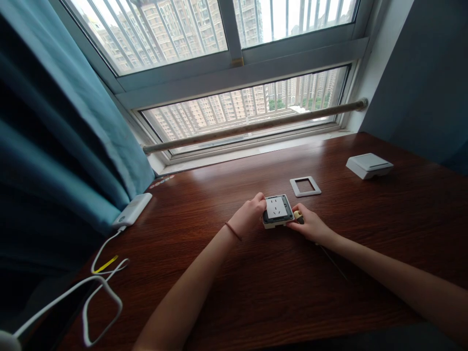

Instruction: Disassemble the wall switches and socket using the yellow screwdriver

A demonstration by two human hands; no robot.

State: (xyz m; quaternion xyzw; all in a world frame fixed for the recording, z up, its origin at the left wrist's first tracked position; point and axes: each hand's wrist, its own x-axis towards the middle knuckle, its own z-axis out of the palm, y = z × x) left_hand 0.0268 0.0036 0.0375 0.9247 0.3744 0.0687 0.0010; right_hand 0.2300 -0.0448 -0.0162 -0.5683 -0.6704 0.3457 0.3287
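A square wall socket (278,210) with a white face and a dark rim lies on the dark wooden desk (256,273). My left hand (247,215) grips its left edge, fingers curled around it. My right hand (309,225) rests against the socket's right side and is closed on a screwdriver (298,215) with a yellowish handle; its thin shaft runs back under my forearm. A loose white cover frame (305,186) lies just beyond the socket, to the right.
A white box-like unit (369,165) sits at the desk's far right. A white power bank (132,209) with a looping white cable (104,287) lies at the left, beside a blue curtain (62,126). The window (241,107) runs along the far edge.
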